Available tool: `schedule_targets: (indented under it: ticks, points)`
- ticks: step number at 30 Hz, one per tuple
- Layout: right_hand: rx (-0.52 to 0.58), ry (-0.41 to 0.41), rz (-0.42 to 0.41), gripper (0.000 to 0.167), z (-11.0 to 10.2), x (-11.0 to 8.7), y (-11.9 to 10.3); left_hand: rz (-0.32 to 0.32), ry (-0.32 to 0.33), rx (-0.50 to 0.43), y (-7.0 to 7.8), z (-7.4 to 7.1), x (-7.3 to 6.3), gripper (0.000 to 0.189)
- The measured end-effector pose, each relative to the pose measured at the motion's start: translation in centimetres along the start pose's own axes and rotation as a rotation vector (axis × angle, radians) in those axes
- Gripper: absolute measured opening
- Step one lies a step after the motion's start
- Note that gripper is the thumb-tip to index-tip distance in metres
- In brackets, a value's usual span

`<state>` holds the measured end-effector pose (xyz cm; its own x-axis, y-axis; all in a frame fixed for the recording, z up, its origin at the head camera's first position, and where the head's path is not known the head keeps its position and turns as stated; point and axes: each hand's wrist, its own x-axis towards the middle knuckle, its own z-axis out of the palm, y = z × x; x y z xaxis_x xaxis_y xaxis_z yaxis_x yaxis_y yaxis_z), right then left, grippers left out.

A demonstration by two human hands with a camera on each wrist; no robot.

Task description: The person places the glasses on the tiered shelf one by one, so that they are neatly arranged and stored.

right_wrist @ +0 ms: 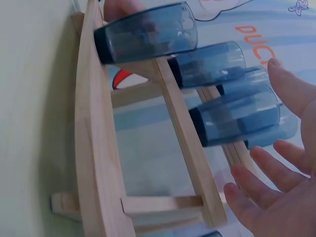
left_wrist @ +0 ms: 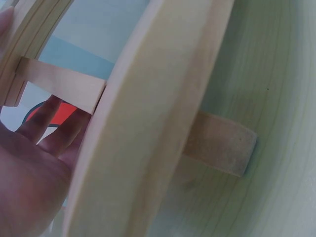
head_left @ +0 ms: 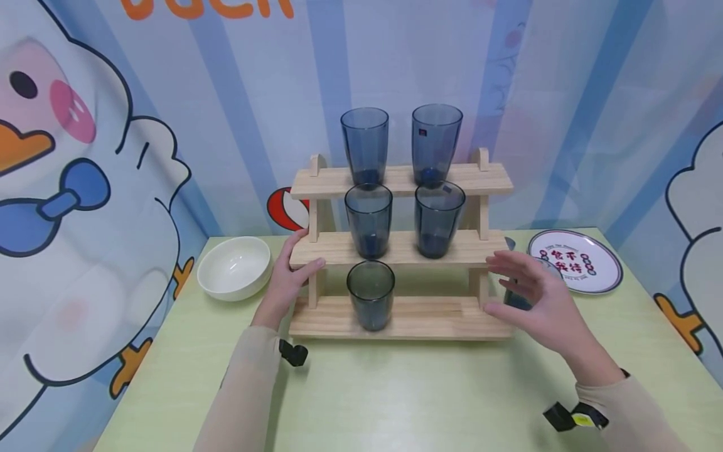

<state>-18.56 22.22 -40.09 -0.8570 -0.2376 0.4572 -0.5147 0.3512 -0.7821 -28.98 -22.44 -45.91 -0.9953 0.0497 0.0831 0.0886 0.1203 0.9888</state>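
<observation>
Tabletop rack [head_left: 395, 251] between both hands.

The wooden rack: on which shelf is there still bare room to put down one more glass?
The wooden rack has room on its bottom shelf, right of the single glass, up to the right post. The middle and top shelves are crowded, two glasses each. The left hand grips the middle shelf's left end; the right hand hovers open beside the rack.

Matt pale wood rack [head_left: 395, 248], glossy blue-tinted glass tumblers [head_left: 369, 295], glazed white bowl [head_left: 234, 267]
</observation>
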Motion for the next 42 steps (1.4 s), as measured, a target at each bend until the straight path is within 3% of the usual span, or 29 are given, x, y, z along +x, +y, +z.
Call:
schedule_targets:
  ticks: [8,18,28,37,42]
  points:
    - [-0.143,0.092,0.015,0.084,-2.5,-0.4,1.0,0.002,0.002,0.001,-0.1,-0.1,0.0,0.072]
    - [-0.320,0.099,0.156,0.092,-3.9,-1.1,3.0,-0.005,0.001,0.006,-0.1,-0.1,0.0,0.072]
    - [-0.314,0.114,0.207,0.097,-4.6,-1.2,4.2,0.003,-0.002,0.001,0.0,-0.1,0.0,0.072]
    - [-0.268,0.050,0.293,0.107,-4.9,-1.1,6.0,0.007,0.006,0.000,-0.1,-0.1,0.0,0.072]
    - [-0.236,0.048,0.345,0.104,-4.8,-1.1,6.8,0.011,0.003,-0.004,0.0,-0.1,-0.1,0.072]
